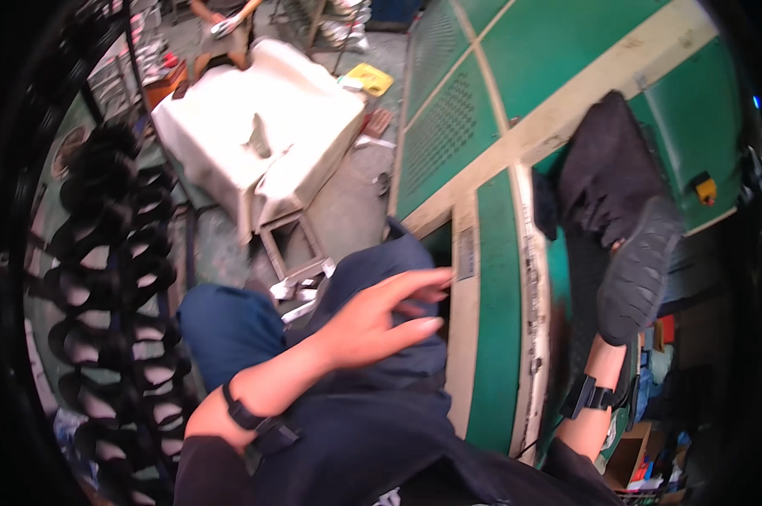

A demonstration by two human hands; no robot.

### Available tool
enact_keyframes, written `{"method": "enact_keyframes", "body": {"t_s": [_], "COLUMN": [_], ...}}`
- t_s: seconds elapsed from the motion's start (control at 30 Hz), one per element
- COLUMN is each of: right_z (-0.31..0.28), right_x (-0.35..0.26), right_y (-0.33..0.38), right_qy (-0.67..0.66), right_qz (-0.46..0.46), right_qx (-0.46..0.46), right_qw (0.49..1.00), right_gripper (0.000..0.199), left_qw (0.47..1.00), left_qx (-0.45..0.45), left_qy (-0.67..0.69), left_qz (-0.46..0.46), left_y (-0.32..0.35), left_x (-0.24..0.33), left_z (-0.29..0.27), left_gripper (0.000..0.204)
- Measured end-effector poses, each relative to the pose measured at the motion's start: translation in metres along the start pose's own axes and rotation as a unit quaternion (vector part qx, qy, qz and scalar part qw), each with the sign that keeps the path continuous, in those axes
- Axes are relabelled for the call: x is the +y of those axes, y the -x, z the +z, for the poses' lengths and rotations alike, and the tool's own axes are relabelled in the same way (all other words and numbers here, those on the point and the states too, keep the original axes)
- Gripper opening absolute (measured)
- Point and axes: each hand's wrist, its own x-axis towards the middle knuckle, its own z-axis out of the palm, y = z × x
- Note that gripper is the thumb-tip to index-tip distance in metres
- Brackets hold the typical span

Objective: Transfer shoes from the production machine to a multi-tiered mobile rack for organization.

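My right forearm (598, 375), with a black strap on the wrist, reaches up at the right. Its hand is mostly hidden behind a black boot (644, 266), whose ridged sole faces me; a fingertip shows at the boot's inner edge. Dark, soft cloth (610, 160) extends above the sole and looks like the boot's upper, though I cannot tell if they are joined. My left hand (385, 314) hovers over my dark-blue-clad legs, fingers stretched and apart, holding nothing. The fingertips are near the pale edge of a green machine cabinet (497, 329).
A tall rack (111, 329) of black curved pieces stands on the left. Ahead are a cloth-draped table (288, 110), a metal frame (292, 244) and a yellow packet (370, 79) on the floor. Another person's hand (215, 18) is at the back. A cardboard box (630, 455) sits lower right.
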Motion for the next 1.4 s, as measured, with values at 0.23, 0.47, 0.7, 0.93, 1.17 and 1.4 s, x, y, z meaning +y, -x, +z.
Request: {"method": "enact_keyframes", "body": {"t_s": [0.23, 0.47, 0.7, 0.93, 1.17, 1.4], "right_z": [-0.027, -0.214, -0.24, -0.229, -0.232, -0.194], "right_x": [0.117, 0.253, 0.316, 0.329, 0.346, 0.353], "right_y": [-0.087, -0.113, -0.098, -0.139, -0.123, -0.11], "right_qy": [0.245, 0.197, 0.064, 0.338, 0.409, 0.531], "right_qz": [-0.065, 0.192, 0.274, 0.301, 0.15, 0.192], "right_qx": [-0.039, 0.36, 0.347, 0.064, -0.029, 0.107], "right_qw": [0.967, 0.891, 0.894, 0.889, 0.9, 0.818], "right_gripper": [0.062, 0.019, 0.018, 0.021, 0.026, 0.035], "left_qw": [0.963, 0.752, 0.727, 0.836, 0.817, 0.777], "left_qx": [0.013, 0.246, 0.398, 0.43, 0.407, 0.519], "left_qy": [0.256, 0.583, 0.466, 0.218, 0.328, 0.279], "left_qz": [-0.088, -0.184, -0.309, -0.262, -0.243, -0.222], "left_y": [-0.01, 0.085, 0.119, 0.087, 0.056, 0.069], "left_x": [0.017, -0.087, -0.069, -0.114, -0.133, -0.124], "left_z": [0.018, -0.016, -0.025, -0.096, -0.116, -0.086], "left_gripper": [0.097, 0.049, 0.04, 0.065, 0.047, 0.035]}}
